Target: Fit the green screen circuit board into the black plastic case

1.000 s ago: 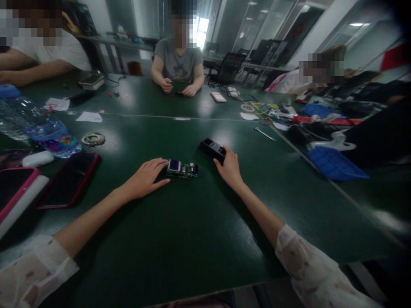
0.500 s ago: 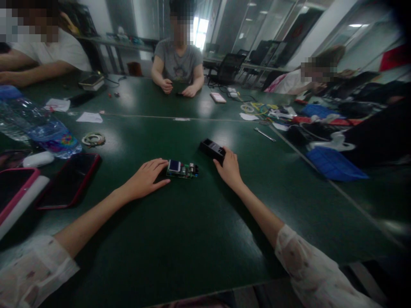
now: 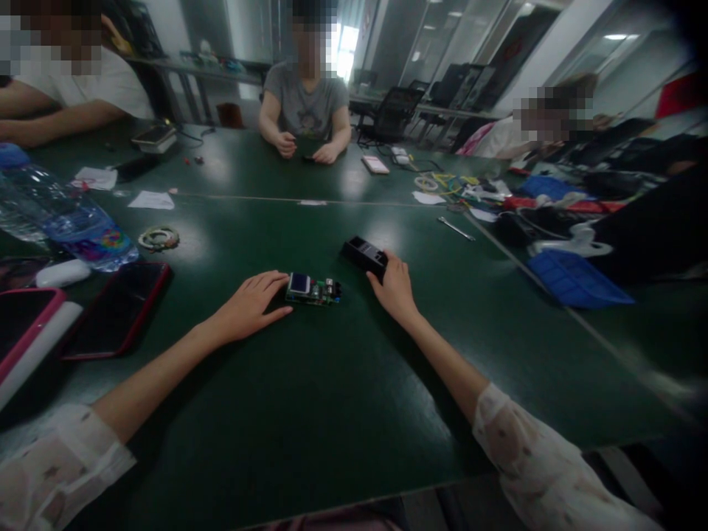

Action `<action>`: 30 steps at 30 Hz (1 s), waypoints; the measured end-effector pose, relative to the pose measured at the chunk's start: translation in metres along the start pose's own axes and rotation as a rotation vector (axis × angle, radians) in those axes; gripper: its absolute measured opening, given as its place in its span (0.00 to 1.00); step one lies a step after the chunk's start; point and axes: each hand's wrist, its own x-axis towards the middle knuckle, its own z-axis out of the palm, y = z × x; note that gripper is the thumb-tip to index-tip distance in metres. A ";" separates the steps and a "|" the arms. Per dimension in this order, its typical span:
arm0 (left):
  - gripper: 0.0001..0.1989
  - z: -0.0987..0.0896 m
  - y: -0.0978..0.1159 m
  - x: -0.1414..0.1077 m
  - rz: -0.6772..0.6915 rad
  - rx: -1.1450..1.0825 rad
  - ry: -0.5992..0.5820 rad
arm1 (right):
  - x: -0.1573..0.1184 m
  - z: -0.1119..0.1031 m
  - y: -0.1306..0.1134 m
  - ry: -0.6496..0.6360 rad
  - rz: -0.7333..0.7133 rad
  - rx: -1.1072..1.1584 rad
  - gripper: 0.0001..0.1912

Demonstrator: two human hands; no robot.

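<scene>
A green circuit board (image 3: 316, 289) with a small screen at its left end lies on the dark green table (image 3: 310, 413). My left hand (image 3: 253, 304) rests at the board's left end. Its fingers are stretched out and its thumb is apart, with the fingertips at or touching the board's edge. To the right and slightly farther off, a black rectangular plastic case (image 3: 362, 254) sits at an angle on the table. My right hand (image 3: 395, 284) has its near end between thumb and fingers. The fingers' undersides are hidden.
At left are a water bottle (image 3: 91, 232), a red-edged phone (image 3: 119, 310) and a cable coil (image 3: 159, 237). A wrench (image 3: 456, 228), cables (image 3: 448, 184) and a blue tray (image 3: 575, 276) lie at right. Across the table sits a person in a grey shirt (image 3: 307, 103); others sit at both sides.
The view has shifted very slightly. Both hands, the circuit board and the black case keep their places.
</scene>
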 end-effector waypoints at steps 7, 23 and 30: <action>0.34 0.000 -0.002 0.000 0.003 -0.015 0.010 | -0.001 0.002 0.002 0.033 -0.022 0.037 0.32; 0.34 0.002 -0.003 0.000 0.001 -0.001 -0.002 | -0.001 0.002 0.003 0.059 -0.008 0.075 0.31; 0.34 0.001 -0.002 -0.001 0.002 -0.012 0.003 | 0.000 0.003 0.004 0.075 0.007 0.100 0.29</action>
